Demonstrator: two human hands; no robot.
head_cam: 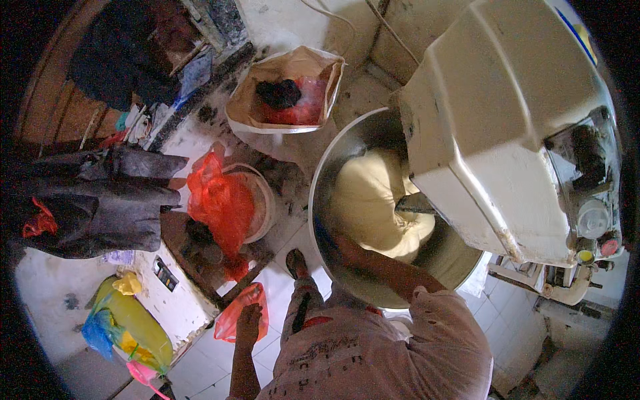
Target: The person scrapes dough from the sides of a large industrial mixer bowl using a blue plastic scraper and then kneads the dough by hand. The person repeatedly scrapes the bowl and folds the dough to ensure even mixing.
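A large metal mixer bowl stands before me with a pale mass of dough in it. My right arm reaches over the near rim. My right hand is low inside, in shadow at the dough's left edge; its fingers are not clear. A dark metal mixing arm comes down into the dough from the cream-coloured mixer housing. On my other side, my left hand hangs over a red plastic bag, fingers apparently curled. Whether it grips the bag cannot be told.
An open paper sack holding red and black plastic stands behind the bowl. Left of the bowl is a round tub beside a red plastic bag. A white block-like surface and a yellow-green bag lie lower left.
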